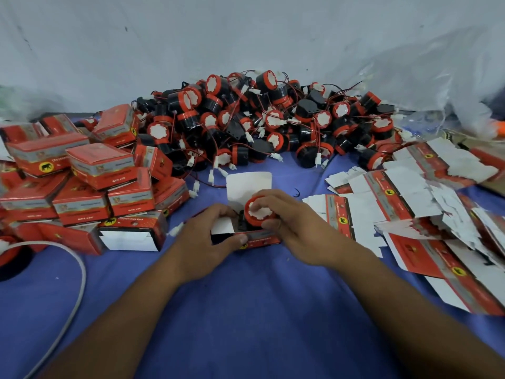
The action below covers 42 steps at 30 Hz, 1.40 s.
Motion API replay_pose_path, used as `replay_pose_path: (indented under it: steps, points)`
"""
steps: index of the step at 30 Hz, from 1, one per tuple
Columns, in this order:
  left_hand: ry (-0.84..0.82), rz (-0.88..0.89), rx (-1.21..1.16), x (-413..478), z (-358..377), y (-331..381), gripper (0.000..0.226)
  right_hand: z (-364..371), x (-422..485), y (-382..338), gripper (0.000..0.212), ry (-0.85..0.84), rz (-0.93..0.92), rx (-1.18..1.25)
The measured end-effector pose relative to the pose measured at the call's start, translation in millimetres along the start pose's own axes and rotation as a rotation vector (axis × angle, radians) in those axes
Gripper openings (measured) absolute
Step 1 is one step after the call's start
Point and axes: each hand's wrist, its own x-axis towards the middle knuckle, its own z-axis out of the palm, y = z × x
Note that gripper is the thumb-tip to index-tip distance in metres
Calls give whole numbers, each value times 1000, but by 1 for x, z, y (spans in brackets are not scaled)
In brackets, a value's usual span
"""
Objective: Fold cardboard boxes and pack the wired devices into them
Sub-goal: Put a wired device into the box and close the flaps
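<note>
I have a single view, the head camera, worn high and tipped forward and down over the blue table (246,310). It sits close. Both forearms enter from the near edge, and the left hand (207,239) and right hand (295,225) meet just below centre, where the open box (247,186) and the device (259,213) they hold fill the middle. Looking far, I get the heap of wired devices (273,119) backed by the pale wall (218,36). The wide lens bows the sides, pulling the packed boxes (90,170) in at the left and the flat cartons (410,192) at the right.
</note>
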Motion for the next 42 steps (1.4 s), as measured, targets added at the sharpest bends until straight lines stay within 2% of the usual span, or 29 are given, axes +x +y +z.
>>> replay_pose_path:
  steps: [5,9,12,14,17,19,21,23,26,30,32,35,37,40,42]
  points:
    - [24,-35,-46,1,-1,0,42,2,0,4,31,-50,1,-107]
    - [44,-43,-104,0,0,1,51,7,1,1,27,3,-33,-185]
    - [185,6,-164,1,2,3,43,14,4,-1,26,39,-91,-296]
    - [332,47,-165,1,1,7,32,15,5,-2,26,55,-87,-302]
    - [486,54,-141,1,0,10,27,17,4,-4,29,60,-56,-315]
    - [519,122,-8,1,1,10,13,16,4,-5,28,66,-47,-327]
    - [499,253,212,2,3,10,10,14,6,-6,29,64,-57,-322]
    - [422,325,279,3,5,9,14,11,8,-8,33,34,-5,-284]
    - [312,297,273,4,5,12,19,8,7,-6,42,29,35,-248]
    - [175,225,237,4,5,16,21,11,6,-5,28,96,-114,-305]
    - [148,215,233,4,5,17,16,17,7,-3,18,106,-128,-264]
    - [148,237,258,3,4,18,17,18,12,-2,14,129,88,-46]
    - [160,269,296,3,5,20,18,15,14,0,20,242,202,84]
    - [150,332,357,6,4,21,26,13,15,0,19,351,311,199]
    - [141,364,402,7,4,21,31,11,15,-1,17,342,332,181]
